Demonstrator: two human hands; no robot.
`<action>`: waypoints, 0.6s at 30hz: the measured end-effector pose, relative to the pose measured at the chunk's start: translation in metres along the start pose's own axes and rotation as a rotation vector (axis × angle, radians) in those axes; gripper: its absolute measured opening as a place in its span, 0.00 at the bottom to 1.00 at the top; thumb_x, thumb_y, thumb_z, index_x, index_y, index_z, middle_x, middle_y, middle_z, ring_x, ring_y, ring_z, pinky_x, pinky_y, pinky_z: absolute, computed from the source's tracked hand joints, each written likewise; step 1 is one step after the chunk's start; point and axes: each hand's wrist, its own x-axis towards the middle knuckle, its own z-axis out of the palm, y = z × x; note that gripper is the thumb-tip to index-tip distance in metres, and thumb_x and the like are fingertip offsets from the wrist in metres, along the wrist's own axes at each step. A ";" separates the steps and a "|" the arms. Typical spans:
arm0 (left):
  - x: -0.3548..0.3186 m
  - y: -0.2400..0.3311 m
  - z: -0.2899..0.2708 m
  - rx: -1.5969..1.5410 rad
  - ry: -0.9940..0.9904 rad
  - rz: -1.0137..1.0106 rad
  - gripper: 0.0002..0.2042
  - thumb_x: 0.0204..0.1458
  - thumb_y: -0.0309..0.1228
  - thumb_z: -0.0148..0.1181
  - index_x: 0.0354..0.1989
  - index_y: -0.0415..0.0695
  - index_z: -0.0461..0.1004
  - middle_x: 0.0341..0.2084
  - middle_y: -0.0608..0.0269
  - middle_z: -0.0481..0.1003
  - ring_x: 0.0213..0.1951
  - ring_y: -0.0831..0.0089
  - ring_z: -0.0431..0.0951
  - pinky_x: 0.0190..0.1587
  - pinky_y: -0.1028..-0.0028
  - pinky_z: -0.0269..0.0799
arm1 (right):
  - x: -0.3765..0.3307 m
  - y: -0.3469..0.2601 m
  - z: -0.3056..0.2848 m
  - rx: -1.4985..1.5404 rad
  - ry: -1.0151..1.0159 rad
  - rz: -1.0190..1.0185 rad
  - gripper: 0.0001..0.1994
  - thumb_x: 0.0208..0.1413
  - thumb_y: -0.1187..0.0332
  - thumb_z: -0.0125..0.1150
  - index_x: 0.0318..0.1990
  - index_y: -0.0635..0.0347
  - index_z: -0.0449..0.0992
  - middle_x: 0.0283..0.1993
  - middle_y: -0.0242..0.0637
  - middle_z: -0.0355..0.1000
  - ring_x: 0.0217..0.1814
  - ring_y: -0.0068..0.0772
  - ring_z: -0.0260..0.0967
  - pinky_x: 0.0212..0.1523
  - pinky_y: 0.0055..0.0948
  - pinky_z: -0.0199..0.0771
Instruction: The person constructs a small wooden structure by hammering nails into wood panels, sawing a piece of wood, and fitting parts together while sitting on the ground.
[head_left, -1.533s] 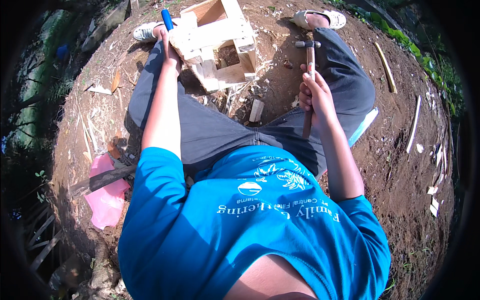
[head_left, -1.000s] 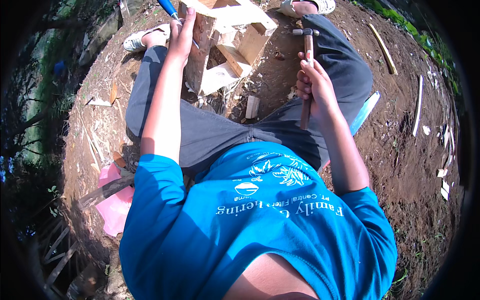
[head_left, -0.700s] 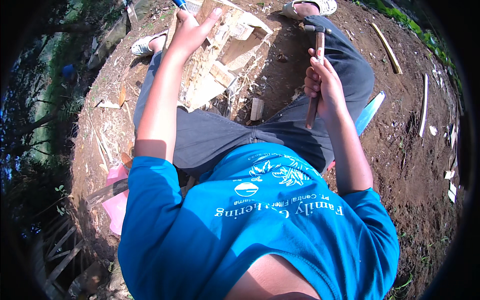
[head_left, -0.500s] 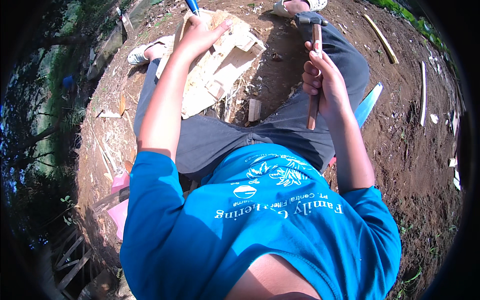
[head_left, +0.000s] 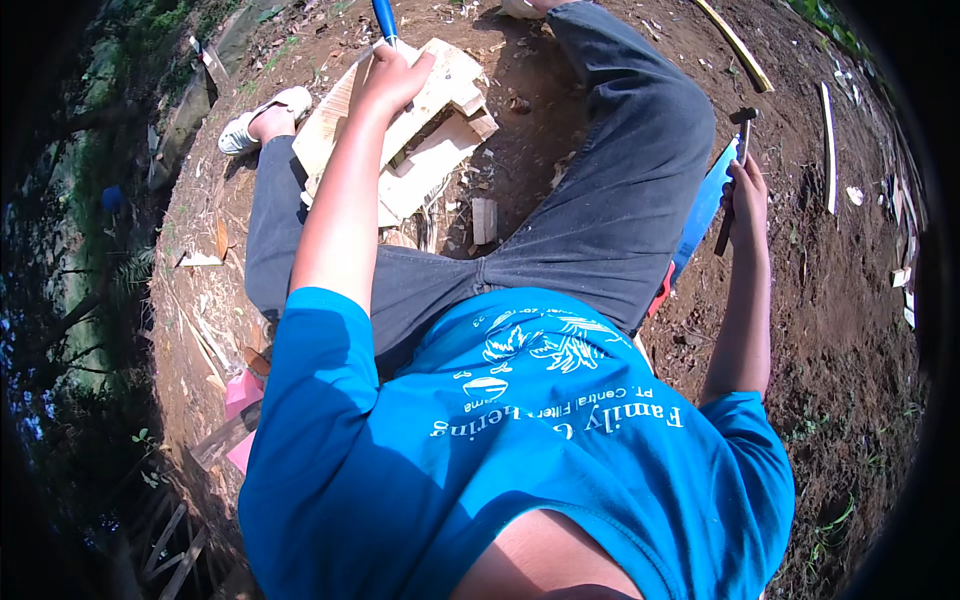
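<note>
My left hand (head_left: 397, 80) is closed round the lower part of a blue-handled chisel (head_left: 384, 18), whose blade is mostly hidden by the fingers. The hand rests on a pale wooden workpiece (head_left: 425, 185) of joined boards, with a recess in its side, lying between my legs. Out to the right, beyond my bent leg, my right hand (head_left: 750, 205) grips a hammer (head_left: 743, 117) by its wooden handle, its dark head up. Just left of that hand lies a saw with a shiny bluish blade (head_left: 702, 215) and a red handle (head_left: 659, 291), partly under my leg.
A small wood offcut (head_left: 484, 221) stands near my lap. Wood shavings and chips litter the brown soil. Long thin wood strips (head_left: 737, 45) lie at the right. A pink sheet (head_left: 240, 392) and a wooden piece (head_left: 225, 436) are at lower left, near dark plants.
My right hand has swung the hammer out to the right, away from the workpiece and over beside the saw. My left hand stays on the chisel. The whole view has shifted slightly.
</note>
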 end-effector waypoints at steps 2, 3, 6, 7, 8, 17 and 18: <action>-0.005 0.005 -0.007 -0.048 -0.015 -0.043 0.41 0.63 0.52 0.49 0.66 0.23 0.44 0.34 0.47 0.79 0.27 0.66 0.81 0.26 0.68 0.77 | 0.021 0.053 0.008 -0.114 -0.057 0.062 0.18 0.66 0.67 0.56 0.62 0.58 0.73 0.32 0.26 0.68 0.26 0.14 0.62 0.24 0.21 0.62; -0.007 0.002 -0.011 -0.034 0.002 -0.051 0.38 0.64 0.49 0.48 0.66 0.24 0.46 0.35 0.47 0.79 0.29 0.65 0.81 0.28 0.67 0.77 | 0.034 0.080 0.015 -0.118 -0.105 0.061 0.18 0.65 0.67 0.57 0.61 0.60 0.74 0.34 0.28 0.73 0.29 0.16 0.66 0.27 0.23 0.67; -0.008 -0.006 -0.014 0.051 0.056 -0.049 0.32 0.64 0.43 0.45 0.65 0.26 0.53 0.40 0.41 0.79 0.40 0.55 0.82 0.40 0.61 0.77 | 0.059 0.145 0.032 0.007 -0.106 0.000 0.18 0.65 0.67 0.57 0.60 0.62 0.75 0.45 0.37 0.79 0.41 0.22 0.74 0.39 0.27 0.74; -0.008 -0.009 -0.014 0.087 0.076 -0.046 0.30 0.64 0.42 0.44 0.64 0.26 0.56 0.42 0.38 0.79 0.44 0.51 0.83 0.45 0.58 0.78 | 0.066 0.161 0.038 0.043 -0.108 -0.011 0.18 0.66 0.67 0.57 0.60 0.62 0.75 0.45 0.37 0.79 0.41 0.22 0.74 0.40 0.28 0.74; -0.013 -0.008 -0.016 0.048 0.079 -0.059 0.29 0.64 0.42 0.44 0.63 0.27 0.58 0.44 0.38 0.79 0.47 0.49 0.82 0.48 0.58 0.76 | 0.070 0.171 0.044 0.062 -0.113 -0.006 0.18 0.66 0.67 0.57 0.60 0.62 0.75 0.46 0.38 0.79 0.42 0.23 0.75 0.41 0.28 0.74; -0.079 0.003 -0.022 -0.299 0.294 0.204 0.14 0.67 0.40 0.49 0.43 0.40 0.69 0.34 0.53 0.79 0.39 0.61 0.79 0.42 0.63 0.73 | 0.087 0.186 0.027 -0.066 -0.085 0.130 0.17 0.67 0.66 0.57 0.59 0.63 0.76 0.51 0.41 0.80 0.50 0.26 0.75 0.48 0.30 0.75; -0.090 0.006 -0.017 -0.415 0.303 0.287 0.13 0.68 0.39 0.50 0.42 0.40 0.68 0.31 0.59 0.77 0.34 0.69 0.76 0.39 0.68 0.70 | 0.080 0.172 0.020 -0.081 -0.040 0.077 0.17 0.67 0.66 0.57 0.59 0.63 0.76 0.52 0.41 0.80 0.51 0.26 0.75 0.49 0.31 0.75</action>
